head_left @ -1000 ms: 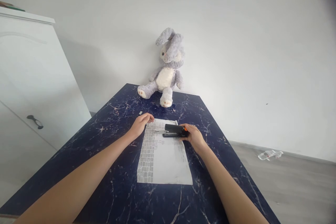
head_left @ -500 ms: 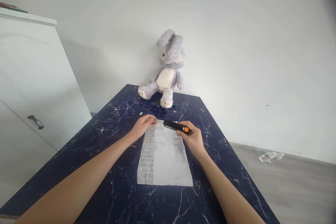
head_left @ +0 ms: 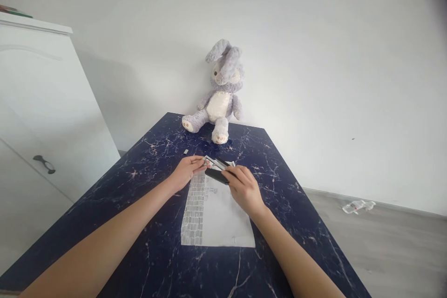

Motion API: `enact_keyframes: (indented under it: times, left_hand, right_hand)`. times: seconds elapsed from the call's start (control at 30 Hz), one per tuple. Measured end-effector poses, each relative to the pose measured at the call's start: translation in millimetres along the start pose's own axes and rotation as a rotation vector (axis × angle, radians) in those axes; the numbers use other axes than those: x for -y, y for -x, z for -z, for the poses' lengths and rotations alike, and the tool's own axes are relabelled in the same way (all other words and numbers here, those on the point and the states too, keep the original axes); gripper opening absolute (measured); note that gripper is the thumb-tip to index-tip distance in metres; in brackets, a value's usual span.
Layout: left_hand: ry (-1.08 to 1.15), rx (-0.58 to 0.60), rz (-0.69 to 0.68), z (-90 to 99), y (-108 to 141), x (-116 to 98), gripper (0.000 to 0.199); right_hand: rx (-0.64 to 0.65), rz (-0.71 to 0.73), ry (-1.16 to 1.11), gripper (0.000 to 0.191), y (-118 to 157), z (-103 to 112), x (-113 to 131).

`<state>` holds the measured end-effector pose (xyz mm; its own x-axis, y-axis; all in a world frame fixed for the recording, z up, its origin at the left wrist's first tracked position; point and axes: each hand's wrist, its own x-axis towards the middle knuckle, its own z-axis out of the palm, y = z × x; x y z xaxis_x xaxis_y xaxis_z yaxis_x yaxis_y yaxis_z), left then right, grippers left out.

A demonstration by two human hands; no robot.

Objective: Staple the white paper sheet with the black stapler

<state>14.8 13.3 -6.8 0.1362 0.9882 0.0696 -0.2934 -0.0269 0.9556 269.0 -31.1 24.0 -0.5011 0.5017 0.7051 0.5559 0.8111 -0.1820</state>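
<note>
A black stapler [head_left: 217, 176] is held in my right hand [head_left: 244, 189], its arms spread apart with a metal rail showing, above the far part of a white printed sheet [head_left: 226, 221]. My left hand [head_left: 190, 169] is closed at the sheet's far left corner, its fingertips pinched near the stapler's far end; what lies between them is too small to make out. The sheet lies flat on the dark blue marbled table [head_left: 159, 251]. A small pale piece [head_left: 186, 152] rests on the table just beyond my left hand.
A grey plush rabbit [head_left: 220, 102] sits at the table's far edge against the wall. On the left stands a white cabinet [head_left: 45, 102] with a dark handle. Clear plastic packaging [head_left: 358, 206] lies on the floor at the right.
The stapler has been turned and now shows spread apart, with its metal rail in view. My right hand has moved slightly left and its grip has changed. My left hand stays near the sheet's corner.
</note>
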Motion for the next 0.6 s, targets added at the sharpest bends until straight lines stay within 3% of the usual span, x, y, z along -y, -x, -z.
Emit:
enact_keyframes:
  times: [0.1,0.2,0.27,0.37,0.5,0.6]
  left_hand:
    - [-0.056,-0.181,-0.111,3.5,0.0,-3.1,0.037]
    - [-0.145,-0.255,-0.254,2.7,2.5,-8.8,0.041]
    - [-0.236,-0.241,-0.338,-0.1,5.7,-11.7,0.041]
    - [-0.41,-0.178,-0.424,-5.6,12.3,-13.9,0.038]
    - [-0.645,-0.078,-0.527,-13.3,22.1,-16.0,0.027]
    - [-0.813,0.081,-0.588,-19.6,29.1,-17.7,0.023]
  right_hand:
    - [-0.115,-0.345,-0.156,0.02,-1.0,-1.5,-4.4]
    - [-0.018,-0.655,-0.343,0.024,1.5,-4.9,-11.4]
    - [0.073,-0.733,-0.426,0.032,3.4,-7.6,-15.4]
    - [0.133,-0.688,-0.438,0.034,4.4,-8.9,-19.3]
    - [0.231,-0.501,-0.303,0.028,2.8,-4.3,-21.8]
    - [0.282,-0.363,-0.259,0.024,0.1,-0.4,-19.3]
